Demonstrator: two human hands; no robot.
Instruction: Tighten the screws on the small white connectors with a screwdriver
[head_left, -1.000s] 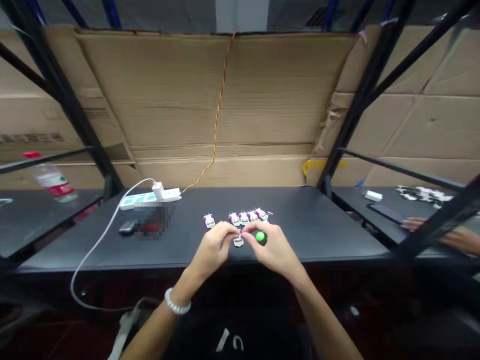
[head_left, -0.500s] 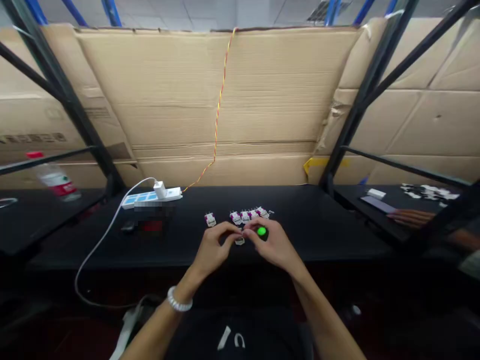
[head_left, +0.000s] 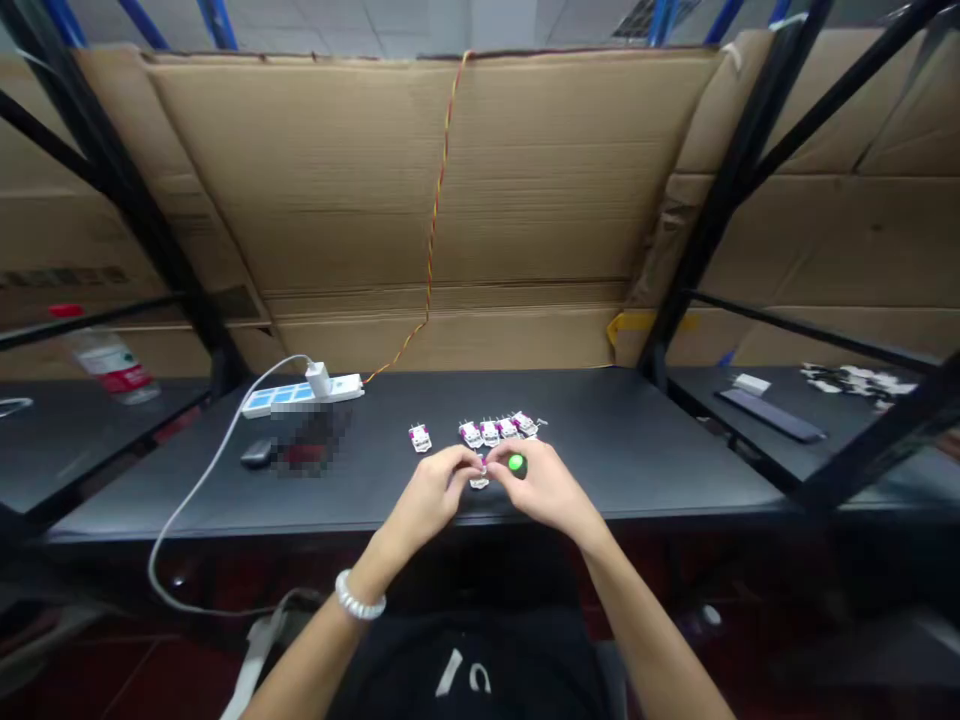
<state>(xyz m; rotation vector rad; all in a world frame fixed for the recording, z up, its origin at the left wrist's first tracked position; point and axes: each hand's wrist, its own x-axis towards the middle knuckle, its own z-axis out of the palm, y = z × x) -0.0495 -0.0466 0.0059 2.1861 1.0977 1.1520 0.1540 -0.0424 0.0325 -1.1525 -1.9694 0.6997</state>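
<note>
My left hand (head_left: 441,487) is closed in a pinch on a small white-and-purple part (head_left: 484,461), mostly hidden by the fingertips. Facing it, my right hand (head_left: 541,487) pinches at the same part. A black tool with a round bright green end (head_left: 517,463), perhaps a screwdriver handle seen end-on, is tucked in the right hand; its shaft is out of sight. Just below the fingertips, a small whitish piece (head_left: 479,483) lies on the black table. Beyond the hands stand several white-and-purple parts (head_left: 490,432) in a row, and one similar part (head_left: 420,438) sits apart to the left.
A white power strip (head_left: 302,395) with a plugged-in charger (head_left: 318,378) lies at the back left, its white cable hanging over the front edge. Nearby is a dark mouse (head_left: 258,453). Cardboard (head_left: 540,200) walls the back; black metal posts (head_left: 697,235) flank the table.
My hands stay almost in place, and purple now shows between the fingertips. The green tool end has shifted slightly left. Another person's hand at the far right has left the dark bar there.
</note>
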